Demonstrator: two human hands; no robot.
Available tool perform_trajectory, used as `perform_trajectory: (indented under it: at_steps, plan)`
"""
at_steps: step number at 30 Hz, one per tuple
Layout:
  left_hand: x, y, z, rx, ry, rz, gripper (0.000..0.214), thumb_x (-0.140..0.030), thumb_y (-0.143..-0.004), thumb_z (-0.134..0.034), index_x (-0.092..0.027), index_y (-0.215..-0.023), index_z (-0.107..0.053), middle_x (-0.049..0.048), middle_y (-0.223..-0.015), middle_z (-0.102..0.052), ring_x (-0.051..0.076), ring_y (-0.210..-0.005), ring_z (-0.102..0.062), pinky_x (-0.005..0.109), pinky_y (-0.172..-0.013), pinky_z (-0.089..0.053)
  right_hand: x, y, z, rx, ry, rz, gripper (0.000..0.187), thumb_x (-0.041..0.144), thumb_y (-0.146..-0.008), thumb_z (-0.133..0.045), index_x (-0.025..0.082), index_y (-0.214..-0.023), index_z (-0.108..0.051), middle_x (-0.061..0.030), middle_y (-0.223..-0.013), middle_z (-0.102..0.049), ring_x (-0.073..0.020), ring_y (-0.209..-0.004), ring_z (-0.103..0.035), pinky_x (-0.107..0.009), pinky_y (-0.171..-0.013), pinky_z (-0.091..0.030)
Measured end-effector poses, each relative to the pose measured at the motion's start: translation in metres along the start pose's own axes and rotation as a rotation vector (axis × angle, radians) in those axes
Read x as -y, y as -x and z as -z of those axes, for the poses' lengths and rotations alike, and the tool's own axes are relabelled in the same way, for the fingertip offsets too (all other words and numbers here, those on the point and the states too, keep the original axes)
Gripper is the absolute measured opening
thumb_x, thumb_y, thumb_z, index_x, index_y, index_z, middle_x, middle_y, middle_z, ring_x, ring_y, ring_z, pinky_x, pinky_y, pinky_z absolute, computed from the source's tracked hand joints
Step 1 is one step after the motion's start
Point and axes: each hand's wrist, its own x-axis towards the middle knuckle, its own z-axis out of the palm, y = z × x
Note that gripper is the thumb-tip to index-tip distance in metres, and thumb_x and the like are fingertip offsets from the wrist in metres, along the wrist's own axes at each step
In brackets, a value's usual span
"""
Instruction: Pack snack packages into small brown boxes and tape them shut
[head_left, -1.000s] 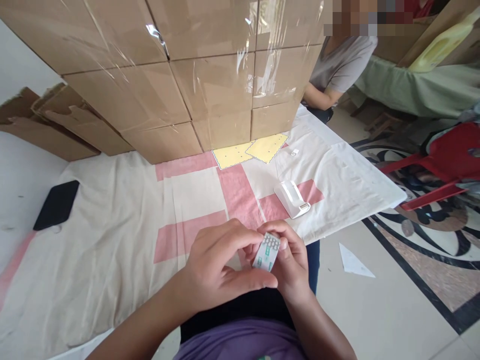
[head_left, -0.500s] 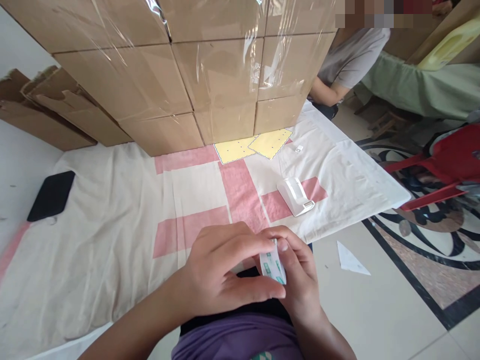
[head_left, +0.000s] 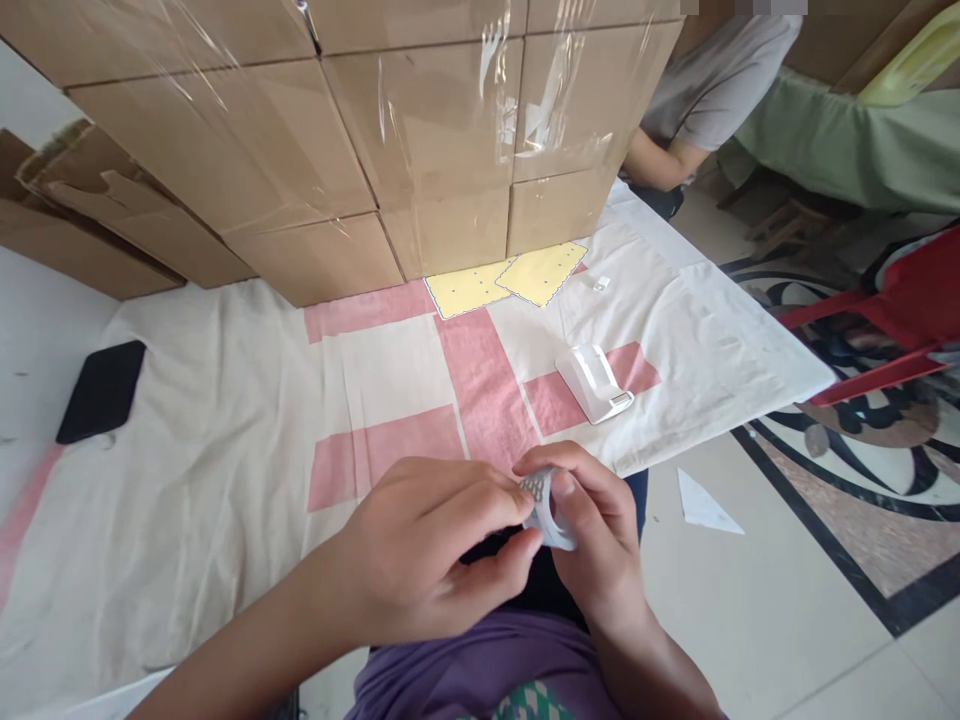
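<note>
A small roll of tape, whitish and ring-shaped with a grey pattern on one part, is held up in front of my lap. My right hand grips it from the right, thumb on the near rim and index finger curled over the top. From the left, my left hand has its index finger and thumb closed in on the roll's edge; its other fingers are folded underneath. On the cloth beyond my hands rests a white tape dispenser, its roll holder seemingly bare.
Stacked cardboard boxes wrapped in clear film stand at the table's back. Two yellow sheets lie before them. A black phone-like slab is at left. A seated person and a red chair are at right; a paper scrap lies on the floor.
The roll has turned in my hands: its green-printed white side showed before, now its open ring and grey pattern. My left fingers have drawn back slightly left. The view has tilted downward a little.
</note>
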Motion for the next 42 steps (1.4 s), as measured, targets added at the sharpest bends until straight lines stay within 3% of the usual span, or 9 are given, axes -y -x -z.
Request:
perform_trajectory:
  at_steps: [4, 8, 15, 19, 24, 31, 39, 42]
  plan:
    - [0.000, 0.003, 0.001, 0.069, -0.078, -0.012, 0.014, -0.011, -0.089, -0.062, -0.021, -0.096, -0.055, -0.0028, -0.079, -0.073, 0.011, -0.066, -0.069, 0.023, -0.066, -0.057, 0.003, -0.002, 0.001, 0.017, 0.029, -0.004, 0.026, 0.036, -0.103, -0.051, 0.022, -0.097, -0.071, 0.0009, -0.069, -0.059, -0.0122, -0.056, -0.047, -0.026, -0.053, -0.038]
    - [0.000, 0.003, 0.002, 0.120, -0.128, -0.007, 0.012, -0.016, -0.089, -0.062, -0.022, -0.090, -0.052, -0.0035, -0.075, -0.070, 0.011, -0.061, -0.064, 0.024, -0.058, -0.051, 0.009, -0.003, 0.000, 0.037, 0.049, -0.011, 0.026, 0.035, -0.103, -0.050, 0.021, -0.094, -0.070, 0.0010, -0.069, -0.058, -0.0120, -0.058, -0.047, -0.026, -0.054, -0.036]
    - [0.001, -0.006, 0.004, 0.301, -0.292, -0.101, 0.013, -0.011, -0.085, -0.050, -0.022, -0.090, -0.055, -0.0069, -0.060, -0.050, 0.011, -0.048, -0.040, 0.028, -0.045, -0.031, 0.009, -0.005, 0.001, 0.115, 0.038, -0.129, 0.029, 0.037, -0.103, -0.050, 0.020, -0.083, -0.064, 0.0023, -0.066, -0.051, -0.0115, -0.059, -0.041, -0.026, -0.054, -0.032]
    - [0.004, -0.008, 0.000, 0.346, -0.203, -0.105, 0.017, -0.007, -0.079, -0.048, -0.022, -0.071, -0.048, -0.0069, -0.056, -0.040, 0.009, -0.049, -0.034, 0.027, -0.045, -0.027, 0.005, -0.002, 0.001, 0.133, -0.037, -0.211, 0.029, 0.035, -0.102, -0.050, 0.019, -0.078, -0.056, 0.0041, -0.064, -0.043, -0.0100, -0.058, -0.035, -0.025, -0.053, -0.029]
    - [0.008, -0.008, -0.004, 0.384, -0.046, -0.035, 0.017, -0.007, -0.076, -0.049, -0.021, -0.068, -0.045, -0.0074, -0.057, -0.037, 0.008, -0.051, -0.032, 0.025, -0.046, -0.027, 0.002, 0.001, 0.000, 0.143, -0.145, -0.305, 0.028, 0.035, -0.102, -0.050, 0.020, -0.078, -0.053, 0.0052, -0.063, -0.037, -0.0091, -0.055, -0.030, -0.024, -0.050, -0.026]
    - [0.010, -0.003, -0.014, 0.355, 0.068, 0.066, 0.016, -0.006, -0.072, -0.051, -0.020, -0.071, -0.046, -0.0079, -0.061, -0.039, 0.008, -0.054, -0.029, 0.025, -0.049, -0.027, -0.003, 0.005, -0.001, 0.063, -0.195, -0.358, 0.030, 0.036, -0.102, -0.052, 0.019, -0.077, -0.053, 0.0052, -0.064, -0.038, -0.0080, -0.054, -0.027, -0.023, -0.049, -0.025]
    - [0.016, 0.008, -0.022, 0.223, 0.004, -0.006, 0.020, -0.001, -0.073, -0.047, -0.020, -0.068, -0.050, -0.0071, -0.059, -0.037, 0.010, -0.054, -0.027, 0.027, -0.048, -0.024, -0.003, 0.007, -0.004, 0.039, -0.177, -0.338, 0.028, 0.034, -0.102, -0.052, 0.020, -0.078, -0.054, 0.0047, -0.065, -0.040, -0.0084, -0.056, -0.031, -0.022, -0.050, -0.027]
    - [0.017, 0.009, -0.020, 0.244, 0.057, 0.004, 0.020, -0.001, -0.073, -0.048, -0.020, -0.072, -0.052, -0.0080, -0.058, -0.037, 0.009, -0.053, -0.028, 0.026, -0.048, -0.025, -0.004, 0.008, -0.004, 0.036, -0.207, -0.358, 0.028, 0.035, -0.101, -0.053, 0.020, -0.078, -0.055, 0.0050, -0.065, -0.039, -0.0082, -0.055, -0.029, -0.022, -0.048, -0.026]
